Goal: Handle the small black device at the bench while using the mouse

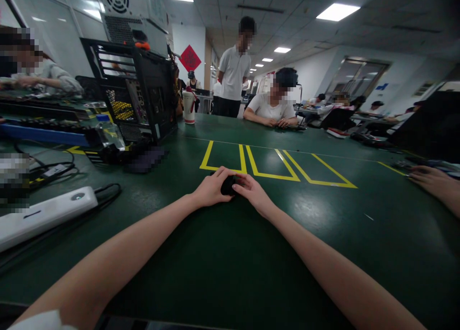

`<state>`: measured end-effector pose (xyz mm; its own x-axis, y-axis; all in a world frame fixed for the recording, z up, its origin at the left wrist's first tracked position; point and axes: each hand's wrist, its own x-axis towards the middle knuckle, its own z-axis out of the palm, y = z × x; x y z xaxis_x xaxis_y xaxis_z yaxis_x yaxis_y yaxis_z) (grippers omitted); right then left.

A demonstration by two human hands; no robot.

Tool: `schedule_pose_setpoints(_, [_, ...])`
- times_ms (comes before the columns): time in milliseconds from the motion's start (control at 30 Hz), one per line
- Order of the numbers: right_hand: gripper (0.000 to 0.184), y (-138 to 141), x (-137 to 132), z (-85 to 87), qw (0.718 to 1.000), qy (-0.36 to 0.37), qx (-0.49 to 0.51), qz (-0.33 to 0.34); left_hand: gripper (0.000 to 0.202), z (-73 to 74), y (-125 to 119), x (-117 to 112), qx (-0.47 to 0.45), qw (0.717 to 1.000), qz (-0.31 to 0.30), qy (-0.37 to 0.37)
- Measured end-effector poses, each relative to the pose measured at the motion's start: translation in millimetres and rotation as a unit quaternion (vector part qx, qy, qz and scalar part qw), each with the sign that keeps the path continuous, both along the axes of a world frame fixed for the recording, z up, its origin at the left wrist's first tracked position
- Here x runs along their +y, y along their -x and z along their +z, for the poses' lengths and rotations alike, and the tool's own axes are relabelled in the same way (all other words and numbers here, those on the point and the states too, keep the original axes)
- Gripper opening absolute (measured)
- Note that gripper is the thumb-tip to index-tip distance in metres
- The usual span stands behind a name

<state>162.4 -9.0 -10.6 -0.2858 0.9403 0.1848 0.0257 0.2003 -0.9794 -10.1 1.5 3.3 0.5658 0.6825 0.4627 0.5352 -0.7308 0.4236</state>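
Note:
A small black rounded object [227,186], shaped rather like a computer mouse, is at the middle of the green table, partly covered by fingers. My left hand [211,187] curls round its left side, thumb at the near edge and fingers over the top. From the right, my right hand [252,192] closes on the same object, thumb and fingertips at its side. Both hands rest low at the tabletop, just in front of the yellow tape outlines [247,173]. Whether the object touches the table is hidden.
Left stand a black open computer case [143,90], a clear bottle [109,133] and a white power bank-like device [46,215] with a cable. A paper cup [189,108] stands farther back. Another person's hand [433,181] rests at the right edge; a person [272,102] sits opposite.

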Motion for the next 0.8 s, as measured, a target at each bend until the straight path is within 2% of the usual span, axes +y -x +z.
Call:
schedule_pose_setpoints(200, [0.037,-1.5,-1.6,2.1,0.997,0.004,0.042,0.059,0.055,-1.5,-0.4,0.6,0.003,1.000,-0.001,-0.011])
schedule_pose_setpoints(367, [0.021,-0.8,-2.7,1.8,1.000,-0.010,0.008,0.006,0.054,-1.5,-0.2,1.0,0.000,1.000,-0.003,-0.014])
schedule_pose_setpoints(567, [0.033,-1.7,2.5,-2.0,1.000,0.016,0.002,-0.008,0.054,-0.9,-0.6,-0.1,0.002,1.000,0.002,-0.013])
schedule_pose_setpoints(800, [0.034,-2.8,-2.6,0.7,0.998,-0.011,0.035,0.046,0.054,0.2,-1.3,-0.7,0.006,1.000,0.002,-0.010])
